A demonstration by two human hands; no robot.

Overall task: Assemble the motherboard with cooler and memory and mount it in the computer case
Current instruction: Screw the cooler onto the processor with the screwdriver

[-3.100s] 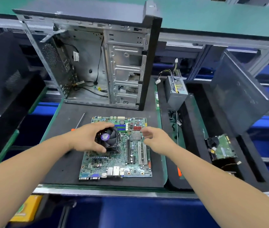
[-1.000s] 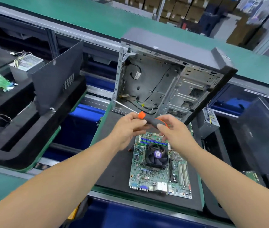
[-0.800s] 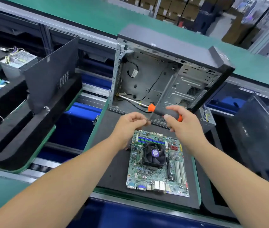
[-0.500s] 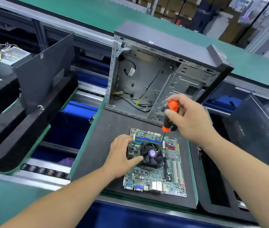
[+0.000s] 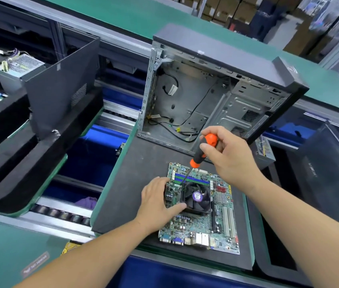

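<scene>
Now fasten the cooler [image 5: 196, 196] down at its far-left corner. Keep the right hand [image 5: 227, 157] curled round the screwdriver [image 5: 202, 151], with the shaft slanting down to that corner; cannot tell whether the tip sits in a screw head. Seat the tip square before turning, then press lightly and straight down. Leave the left hand [image 5: 157, 201] spread flat on the board [image 5: 200, 222], thumb against the cooler's near edge, to stop any sliding on the black mat [image 5: 127, 194]. Mind the memory slots [image 5: 193, 178] just beyond the tip: a slip there would likely scratch them. Snug only, then likely the opposite corner. Case [image 5: 216, 96] stands open behind, board not yet mounted.
</scene>
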